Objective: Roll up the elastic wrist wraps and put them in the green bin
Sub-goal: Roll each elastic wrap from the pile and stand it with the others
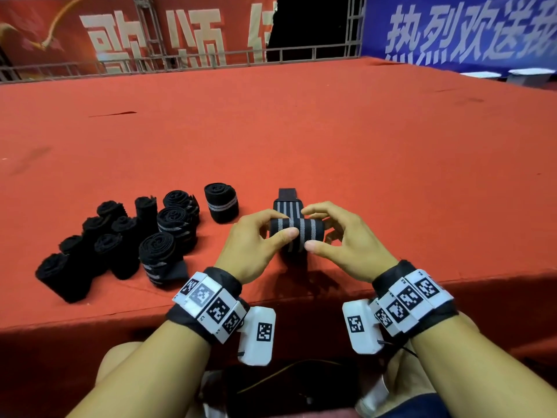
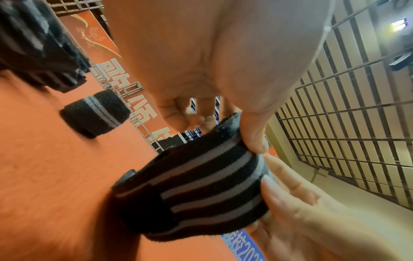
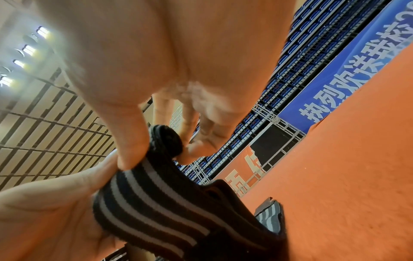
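Both thumbs pinch the half-rolled striped wrist wrap against curled fingers, left hand and right hand keeping the coil tight, just right of the finished rolls; no green bin shows.

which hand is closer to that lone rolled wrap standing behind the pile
Left. The left hand is just right of the lone rolled wrap; the right hand is farther right, across the striped wrap both hold.

Left hand, right hand: fingers curled
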Demonstrator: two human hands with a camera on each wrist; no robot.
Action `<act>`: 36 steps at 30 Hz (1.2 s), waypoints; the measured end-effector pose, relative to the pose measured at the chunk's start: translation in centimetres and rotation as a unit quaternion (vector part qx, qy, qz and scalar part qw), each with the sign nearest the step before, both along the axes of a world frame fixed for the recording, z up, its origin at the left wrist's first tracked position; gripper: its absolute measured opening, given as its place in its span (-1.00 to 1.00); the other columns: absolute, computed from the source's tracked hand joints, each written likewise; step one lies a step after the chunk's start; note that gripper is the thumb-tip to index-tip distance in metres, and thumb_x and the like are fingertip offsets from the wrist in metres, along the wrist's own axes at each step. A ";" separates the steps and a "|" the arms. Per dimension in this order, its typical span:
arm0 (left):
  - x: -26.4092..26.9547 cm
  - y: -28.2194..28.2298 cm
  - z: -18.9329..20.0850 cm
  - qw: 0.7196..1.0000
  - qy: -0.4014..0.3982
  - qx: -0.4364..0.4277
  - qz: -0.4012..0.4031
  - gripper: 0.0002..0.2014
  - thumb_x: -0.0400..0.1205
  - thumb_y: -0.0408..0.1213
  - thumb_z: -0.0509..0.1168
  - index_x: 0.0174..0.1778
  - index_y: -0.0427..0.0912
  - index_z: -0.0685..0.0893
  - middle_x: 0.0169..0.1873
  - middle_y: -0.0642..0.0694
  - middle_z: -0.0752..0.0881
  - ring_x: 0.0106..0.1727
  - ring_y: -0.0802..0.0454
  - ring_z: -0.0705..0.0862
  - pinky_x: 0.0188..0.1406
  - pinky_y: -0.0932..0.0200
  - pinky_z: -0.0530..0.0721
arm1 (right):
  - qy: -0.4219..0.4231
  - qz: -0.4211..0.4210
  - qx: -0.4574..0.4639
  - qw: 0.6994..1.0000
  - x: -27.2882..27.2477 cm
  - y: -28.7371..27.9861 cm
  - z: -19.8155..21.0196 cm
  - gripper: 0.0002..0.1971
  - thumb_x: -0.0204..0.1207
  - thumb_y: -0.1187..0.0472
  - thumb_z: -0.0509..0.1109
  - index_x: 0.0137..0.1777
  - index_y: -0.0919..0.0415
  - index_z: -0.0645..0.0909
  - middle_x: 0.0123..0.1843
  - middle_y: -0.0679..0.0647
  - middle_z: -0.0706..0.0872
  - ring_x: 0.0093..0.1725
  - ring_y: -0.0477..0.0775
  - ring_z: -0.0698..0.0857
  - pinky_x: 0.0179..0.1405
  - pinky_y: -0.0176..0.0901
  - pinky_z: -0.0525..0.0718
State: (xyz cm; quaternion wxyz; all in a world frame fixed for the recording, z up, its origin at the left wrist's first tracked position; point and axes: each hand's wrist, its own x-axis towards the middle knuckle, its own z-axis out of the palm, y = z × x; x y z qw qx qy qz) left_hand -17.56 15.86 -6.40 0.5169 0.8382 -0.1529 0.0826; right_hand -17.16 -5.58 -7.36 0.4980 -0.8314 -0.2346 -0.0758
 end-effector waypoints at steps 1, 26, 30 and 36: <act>0.2 0.0 -0.2 1.000 0.002 -0.001 0.003 -0.71 0.48 0.25 0.41 -0.02 0.19 0.75 -0.19 0.08 0.83 -0.10 -0.09 0.80 0.02 -0.29 0.77 | -0.001 0.002 0.010 1.000 0.1 0.1 -0.2 -0.62 0.50 0.20 0.59 0.28 -0.07 0.66 0.09 -0.09 0.78 0.00 -0.04 0.76 0.08 0.12 0.75; 2.2 0.6 -4.6 0.998 0.049 0.033 -0.012 -0.76 0.54 0.08 0.53 0.08 0.15 0.75 -0.11 0.16 0.77 -0.18 0.29 0.65 -0.11 0.25 0.63 | 0.068 0.019 0.052 0.996 2.6 0.9 -5.1 -0.75 0.52 0.01 0.51 0.19 -0.14 0.65 0.02 0.04 0.78 0.02 0.25 0.73 0.11 0.26 0.73; 2.9 1.0 -5.2 0.996 0.064 0.060 -0.034 -0.64 0.49 -0.07 0.61 0.13 0.22 0.65 -0.19 0.07 0.76 -0.31 0.23 0.58 -0.19 0.15 0.63 | 0.105 0.019 0.070 0.992 3.3 0.9 -5.7 -0.80 0.63 0.15 0.48 0.20 -0.08 0.63 0.02 0.13 0.82 0.02 0.17 0.82 0.14 0.23 0.78; 4.3 1.3 -6.5 0.990 0.131 0.050 -0.033 -0.78 0.53 0.06 0.49 0.03 0.20 0.67 -0.15 -0.04 0.85 -0.19 0.00 0.79 -0.03 -0.20 0.79 | 0.099 -0.003 0.021 0.995 4.1 1.0 -6.8 -0.77 0.49 -0.07 0.52 0.14 -0.16 0.70 0.03 -0.06 0.69 -0.31 0.09 0.59 -0.23 -0.02 0.64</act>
